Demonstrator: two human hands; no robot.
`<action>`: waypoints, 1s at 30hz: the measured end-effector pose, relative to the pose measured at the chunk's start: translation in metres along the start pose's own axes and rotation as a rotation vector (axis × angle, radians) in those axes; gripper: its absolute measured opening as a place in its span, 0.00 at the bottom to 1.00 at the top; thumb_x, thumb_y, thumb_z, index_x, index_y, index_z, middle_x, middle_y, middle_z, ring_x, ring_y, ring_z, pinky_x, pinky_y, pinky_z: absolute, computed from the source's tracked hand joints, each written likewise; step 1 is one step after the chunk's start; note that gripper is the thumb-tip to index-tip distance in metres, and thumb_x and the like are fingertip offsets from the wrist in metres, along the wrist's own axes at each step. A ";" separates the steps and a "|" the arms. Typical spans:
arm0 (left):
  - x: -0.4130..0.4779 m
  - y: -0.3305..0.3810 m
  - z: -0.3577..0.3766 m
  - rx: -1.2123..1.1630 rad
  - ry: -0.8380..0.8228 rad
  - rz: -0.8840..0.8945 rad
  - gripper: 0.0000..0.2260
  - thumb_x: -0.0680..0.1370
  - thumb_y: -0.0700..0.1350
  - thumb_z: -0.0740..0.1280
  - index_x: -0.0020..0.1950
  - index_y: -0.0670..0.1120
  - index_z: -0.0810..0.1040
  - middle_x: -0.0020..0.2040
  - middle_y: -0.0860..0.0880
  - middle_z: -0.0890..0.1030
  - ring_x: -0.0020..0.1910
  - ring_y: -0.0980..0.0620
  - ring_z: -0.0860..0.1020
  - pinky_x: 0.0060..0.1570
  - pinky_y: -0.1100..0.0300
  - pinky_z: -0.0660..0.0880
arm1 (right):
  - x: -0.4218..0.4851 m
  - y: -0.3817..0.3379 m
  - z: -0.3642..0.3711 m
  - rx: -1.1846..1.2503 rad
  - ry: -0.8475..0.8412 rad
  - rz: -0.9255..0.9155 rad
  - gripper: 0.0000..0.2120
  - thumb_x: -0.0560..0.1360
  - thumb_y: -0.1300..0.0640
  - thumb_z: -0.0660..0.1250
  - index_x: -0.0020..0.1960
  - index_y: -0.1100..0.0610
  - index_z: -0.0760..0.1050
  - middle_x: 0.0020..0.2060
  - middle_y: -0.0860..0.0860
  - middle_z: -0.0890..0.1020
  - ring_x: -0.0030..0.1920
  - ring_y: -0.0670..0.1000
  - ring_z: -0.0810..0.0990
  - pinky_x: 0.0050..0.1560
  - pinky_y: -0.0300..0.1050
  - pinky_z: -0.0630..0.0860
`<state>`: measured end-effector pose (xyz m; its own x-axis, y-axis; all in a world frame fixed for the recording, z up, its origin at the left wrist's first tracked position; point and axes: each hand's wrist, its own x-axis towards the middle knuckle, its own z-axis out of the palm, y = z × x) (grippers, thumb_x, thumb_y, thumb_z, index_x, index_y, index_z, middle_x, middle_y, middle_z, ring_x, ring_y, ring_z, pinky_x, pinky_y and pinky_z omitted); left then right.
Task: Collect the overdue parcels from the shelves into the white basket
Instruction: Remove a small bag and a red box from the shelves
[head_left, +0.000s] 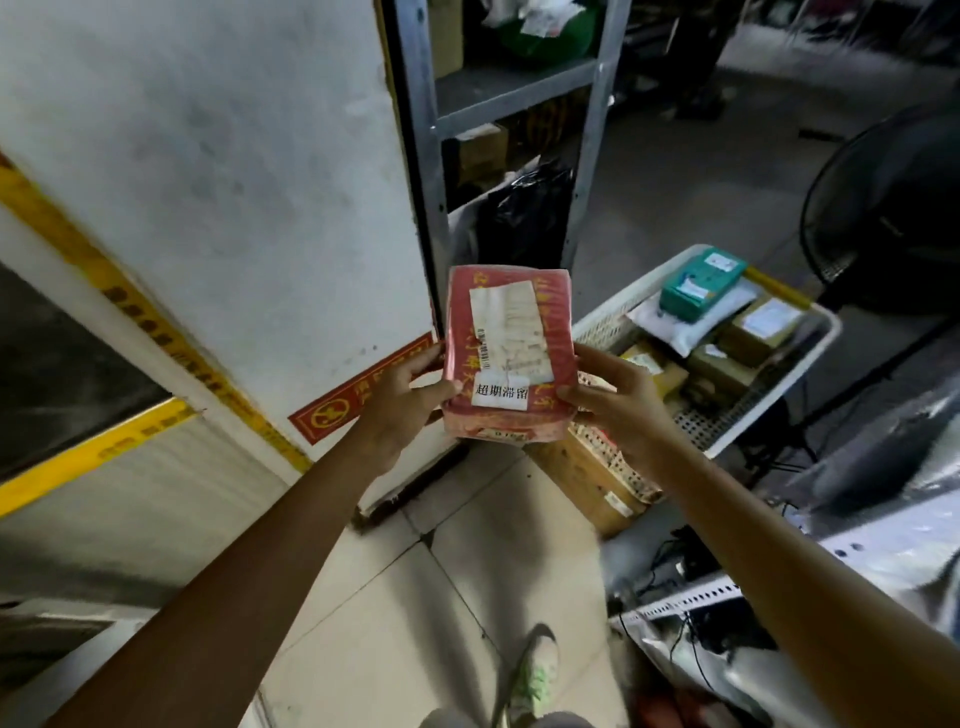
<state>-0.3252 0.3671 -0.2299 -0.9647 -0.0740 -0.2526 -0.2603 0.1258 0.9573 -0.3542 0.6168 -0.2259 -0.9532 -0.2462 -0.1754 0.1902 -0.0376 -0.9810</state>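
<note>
The parcel, a red wrapped block, is held up in front of the person over the floor. Its long axis runs straight away from the person, near end low and far end toward the shelf. Its broad face is turned up to the camera and carries a pale shipping label. A white sticker with printed characters sits at the near end.

The left hand grips the parcel's near left corner. Its thumb lies across the front face beside the sticker, and its fingers are curled round the left edge to the back.

The right hand grips the near right corner the same way, thumb on the front and fingers wrapped behind the right edge. Both hands are clamped on the parcel, which sits between them. Most of its length sticks out beyond the fingertips.

The basket stands low to the right, just behind the right hand. It holds a teal box and several brown and white packages. The parcel is outside it, left of its near corner.
</note>
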 end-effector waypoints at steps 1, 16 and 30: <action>0.013 0.003 0.008 0.004 -0.017 -0.001 0.22 0.77 0.47 0.71 0.70 0.58 0.74 0.58 0.54 0.84 0.57 0.51 0.82 0.59 0.47 0.79 | 0.006 -0.001 -0.010 0.016 0.025 0.003 0.23 0.75 0.70 0.68 0.68 0.57 0.74 0.56 0.53 0.83 0.51 0.51 0.85 0.46 0.46 0.82; 0.219 0.027 0.126 0.060 -0.293 -0.034 0.26 0.78 0.38 0.69 0.75 0.52 0.70 0.59 0.52 0.82 0.55 0.54 0.83 0.56 0.52 0.80 | 0.105 0.023 -0.128 0.162 0.420 0.037 0.27 0.73 0.73 0.69 0.68 0.54 0.75 0.60 0.55 0.82 0.54 0.55 0.84 0.50 0.52 0.82; 0.414 -0.009 0.208 0.136 -0.596 -0.169 0.26 0.78 0.37 0.69 0.73 0.56 0.72 0.57 0.48 0.84 0.51 0.51 0.85 0.47 0.55 0.82 | 0.222 0.077 -0.195 0.148 0.736 0.141 0.29 0.71 0.71 0.73 0.69 0.52 0.74 0.56 0.48 0.84 0.53 0.48 0.84 0.45 0.40 0.81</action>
<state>-0.7306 0.5411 -0.3721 -0.7554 0.4552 -0.4713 -0.3760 0.2879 0.8808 -0.5970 0.7482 -0.3565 -0.8185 0.4485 -0.3590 0.3021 -0.1955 -0.9330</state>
